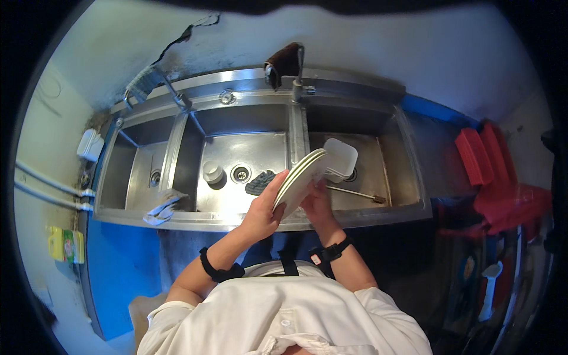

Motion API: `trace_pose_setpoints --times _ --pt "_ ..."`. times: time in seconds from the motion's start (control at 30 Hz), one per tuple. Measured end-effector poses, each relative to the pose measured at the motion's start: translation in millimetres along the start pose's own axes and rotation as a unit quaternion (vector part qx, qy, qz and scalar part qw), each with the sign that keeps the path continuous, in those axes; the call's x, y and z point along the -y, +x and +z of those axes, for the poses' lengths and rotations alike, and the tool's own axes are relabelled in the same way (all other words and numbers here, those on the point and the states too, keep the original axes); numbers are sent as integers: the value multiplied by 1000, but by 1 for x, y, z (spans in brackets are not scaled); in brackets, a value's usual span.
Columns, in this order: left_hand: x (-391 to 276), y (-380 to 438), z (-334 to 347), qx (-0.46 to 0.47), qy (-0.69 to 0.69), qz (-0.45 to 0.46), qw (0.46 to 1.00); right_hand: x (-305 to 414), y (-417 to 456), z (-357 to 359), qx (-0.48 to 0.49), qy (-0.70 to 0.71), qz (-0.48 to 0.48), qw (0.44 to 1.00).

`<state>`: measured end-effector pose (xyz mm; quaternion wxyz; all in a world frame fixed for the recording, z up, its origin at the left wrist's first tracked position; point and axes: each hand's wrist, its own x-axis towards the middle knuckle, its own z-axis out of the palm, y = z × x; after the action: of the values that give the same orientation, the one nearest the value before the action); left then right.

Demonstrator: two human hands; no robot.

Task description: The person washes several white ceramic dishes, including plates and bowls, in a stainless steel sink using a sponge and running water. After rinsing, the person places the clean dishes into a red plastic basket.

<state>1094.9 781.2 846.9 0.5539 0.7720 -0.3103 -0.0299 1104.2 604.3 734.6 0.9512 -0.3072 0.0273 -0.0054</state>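
Both of my hands hold a small stack of white plates (301, 182), tilted on edge over the front of a stainless steel sink (206, 217). My left hand (265, 208) grips the stack's left side, thumb and fingers around the rims. Against the right face of the stack lies my right hand (318, 202), its fingertips partly hidden. Behind the plates, a white plastic container (342, 155) sits in the right basin. A dark cloth (259, 183) lies in the middle basin, just left of the plates, and a white cup-like vessel (213, 172) stands near the drain (241, 174).
A faucet (297, 88) draped with brown cloth rises between the middle and right basins; another faucet (179, 100) stands further left. A grey-and-blue cloth (164, 207) hangs over the front rim. A long-handled tool (355, 193) lies in the right basin. Red plastic containers (475, 155) are at right.
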Motion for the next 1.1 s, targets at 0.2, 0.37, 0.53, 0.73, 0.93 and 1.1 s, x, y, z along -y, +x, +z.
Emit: trace_pose_setpoints --times 0.2,0.37,0.53,0.73,0.93,1.1 --pt "9 15 -9 10 20 8 1000 -5 5 -1 -62 23 -22 998" --pt "28 30 -12 29 -37 29 998 -1 12 -8 -115 -17 -44 992" --pt "38 48 -12 83 -30 38 995 0 6 -12 -157 1 -63 986" --pt "54 61 26 114 -35 45 992 25 -22 -24 -227 -8 -104 968" --pt "11 87 80 161 -87 -10 983 74 -49 -60 -257 7 -138 956" --pt "-19 113 170 161 -133 24 978 149 -88 -114 -263 -20 -173 949"
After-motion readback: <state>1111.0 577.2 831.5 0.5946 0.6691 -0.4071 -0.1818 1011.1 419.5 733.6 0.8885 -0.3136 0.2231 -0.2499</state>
